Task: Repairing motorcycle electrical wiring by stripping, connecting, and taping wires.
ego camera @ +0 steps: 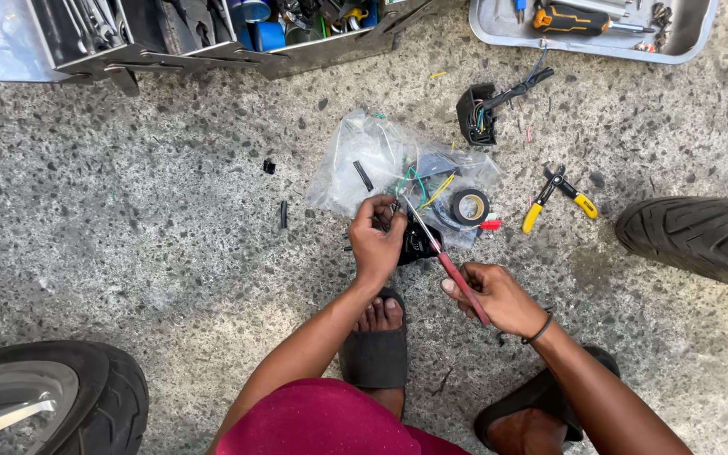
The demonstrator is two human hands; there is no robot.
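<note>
My left hand pinches thin green and yellow wires just above a small black part on the concrete floor. My right hand grips the red handle of a slim pair of pliers or cutters, whose metal tip reaches up to the wires at my left fingers. Both hands work over a clear plastic bag lying flat, with a roll of black tape on its right edge.
Yellow-handled pliers lie right of the bag. A black connector with wires sits behind it. An open metal toolbox and a grey tray line the top. Tyres stand at right and lower left.
</note>
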